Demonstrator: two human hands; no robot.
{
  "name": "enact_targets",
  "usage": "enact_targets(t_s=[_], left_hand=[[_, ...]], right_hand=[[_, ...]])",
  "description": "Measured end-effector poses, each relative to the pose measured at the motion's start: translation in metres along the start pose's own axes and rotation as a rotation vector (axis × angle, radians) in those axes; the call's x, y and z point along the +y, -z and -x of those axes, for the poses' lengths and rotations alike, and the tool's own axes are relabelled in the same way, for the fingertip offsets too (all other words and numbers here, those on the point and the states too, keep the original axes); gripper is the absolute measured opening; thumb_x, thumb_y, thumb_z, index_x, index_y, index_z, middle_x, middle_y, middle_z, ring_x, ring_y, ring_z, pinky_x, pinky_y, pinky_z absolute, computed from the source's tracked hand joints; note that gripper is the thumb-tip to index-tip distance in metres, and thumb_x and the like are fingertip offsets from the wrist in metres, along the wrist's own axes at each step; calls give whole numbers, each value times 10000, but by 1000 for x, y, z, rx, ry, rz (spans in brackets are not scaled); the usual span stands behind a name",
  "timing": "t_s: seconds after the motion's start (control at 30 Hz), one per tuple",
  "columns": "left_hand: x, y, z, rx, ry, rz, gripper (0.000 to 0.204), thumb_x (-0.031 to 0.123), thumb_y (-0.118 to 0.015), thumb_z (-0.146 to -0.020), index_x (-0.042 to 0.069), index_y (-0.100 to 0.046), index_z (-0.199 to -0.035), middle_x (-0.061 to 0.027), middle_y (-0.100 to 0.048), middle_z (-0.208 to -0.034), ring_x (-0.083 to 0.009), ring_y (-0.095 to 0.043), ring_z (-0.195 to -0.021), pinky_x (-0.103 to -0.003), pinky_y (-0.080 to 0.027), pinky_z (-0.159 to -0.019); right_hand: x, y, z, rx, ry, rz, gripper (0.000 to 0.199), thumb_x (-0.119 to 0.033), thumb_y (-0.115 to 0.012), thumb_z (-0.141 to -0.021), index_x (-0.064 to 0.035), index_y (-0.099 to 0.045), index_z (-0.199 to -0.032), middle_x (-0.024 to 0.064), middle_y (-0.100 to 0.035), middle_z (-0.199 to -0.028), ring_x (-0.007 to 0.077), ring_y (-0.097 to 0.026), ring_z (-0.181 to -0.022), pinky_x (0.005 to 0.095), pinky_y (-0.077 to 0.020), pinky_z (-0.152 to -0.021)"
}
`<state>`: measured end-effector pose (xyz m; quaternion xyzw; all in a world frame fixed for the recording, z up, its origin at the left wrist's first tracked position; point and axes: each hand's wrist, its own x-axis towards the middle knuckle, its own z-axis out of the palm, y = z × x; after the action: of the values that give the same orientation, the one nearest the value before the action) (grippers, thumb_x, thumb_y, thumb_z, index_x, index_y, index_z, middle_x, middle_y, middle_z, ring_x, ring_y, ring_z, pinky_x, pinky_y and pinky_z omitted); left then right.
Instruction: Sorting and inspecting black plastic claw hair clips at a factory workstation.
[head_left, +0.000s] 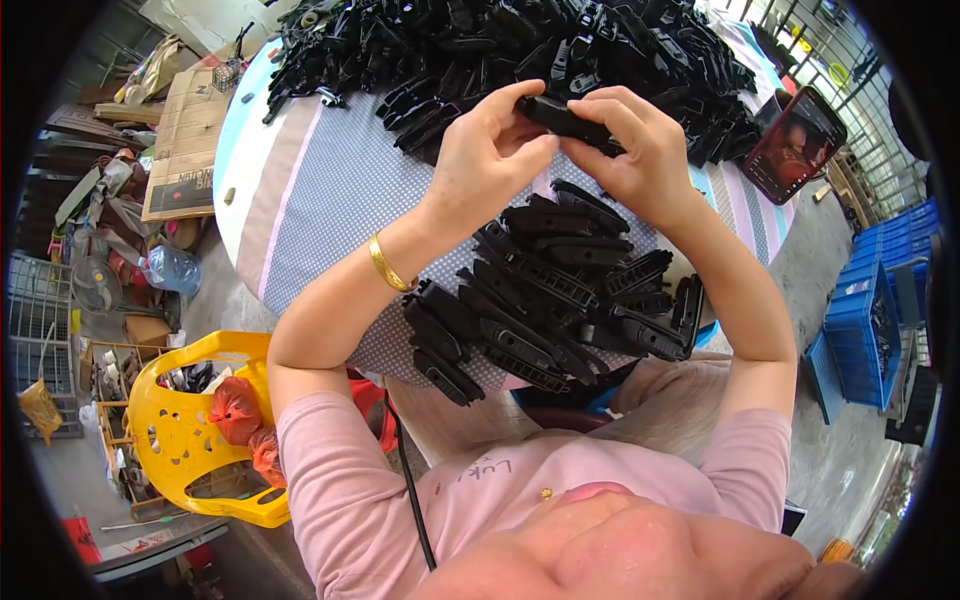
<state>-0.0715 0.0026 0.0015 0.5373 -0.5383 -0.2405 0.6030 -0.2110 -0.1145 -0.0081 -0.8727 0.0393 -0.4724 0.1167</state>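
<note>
Between my two hands, above the table, is a long black plastic part (568,121) with a smooth, rounded side showing. My left hand (490,145) pinches its left end with thumb and fingers, and a gold bracelet sits on that wrist. My right hand (635,145) grips the right end, its thumb and curled fingers closed round it. Nearer to me lies a loose group of similar black plastic parts (540,290), some showing slotted inner sides. Beyond my hands spreads a big heap of black plastic parts (450,50).
A patterned cloth covers the round table (345,190). At its right edge a phone (797,145) stands propped up. A yellow plastic chair (165,420) with red bags stands at the left, near a large clear bottle (172,270). Blue crates (860,335) are on the right.
</note>
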Motion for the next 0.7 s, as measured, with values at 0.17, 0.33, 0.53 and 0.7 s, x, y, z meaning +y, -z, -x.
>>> enact_targets(t_s=[0.17, 0.33, 0.53, 0.7], left_hand=[[2, 9, -5, -52, 58, -116, 321, 79, -654, -813, -17, -577, -1110, -47, -640, -883, -66, -585, -790, -176, -473, -713], [3, 22, -14, -103, 20, 55, 293, 67, -681, -788, -26, -601, -1054, -38, -645, -819, -63, -597, -733, -171, -490, -677], [2, 18, -12, -133, -104, -80, 281, 1, -675, -766, 17, -619, -1041, -41, -652, -832, -77, -622, -761, -176, -494, -677], [6, 15, -11, -123, -120, -28, 293, 14, -686, -761, 3, -609, -1044, -44, -651, -821, -70, -617, -770, -169, -493, -655]], right_hand=[[-4, 2, 1, -35, 41, 5, 304, -84, -759, -641, -30, -612, -902, 109, -624, -893, 256, -627, -778, 292, -510, -642], [0, 3, -5, -101, -233, -183, 407, -229, -759, -684, -37, -625, -1017, 92, -614, -1046, 216, -587, -970, 304, -468, -793], [2, 12, -4, -293, -271, -251, 463, -248, -756, -710, 14, -603, -1059, 128, -652, -965, 179, -618, -886, 291, -471, -798], [2, 14, -2, -280, -315, -231, 360, -157, -724, -747, 21, -611, -1039, 100, -667, -888, 149, -630, -808, 258, -483, -749]])
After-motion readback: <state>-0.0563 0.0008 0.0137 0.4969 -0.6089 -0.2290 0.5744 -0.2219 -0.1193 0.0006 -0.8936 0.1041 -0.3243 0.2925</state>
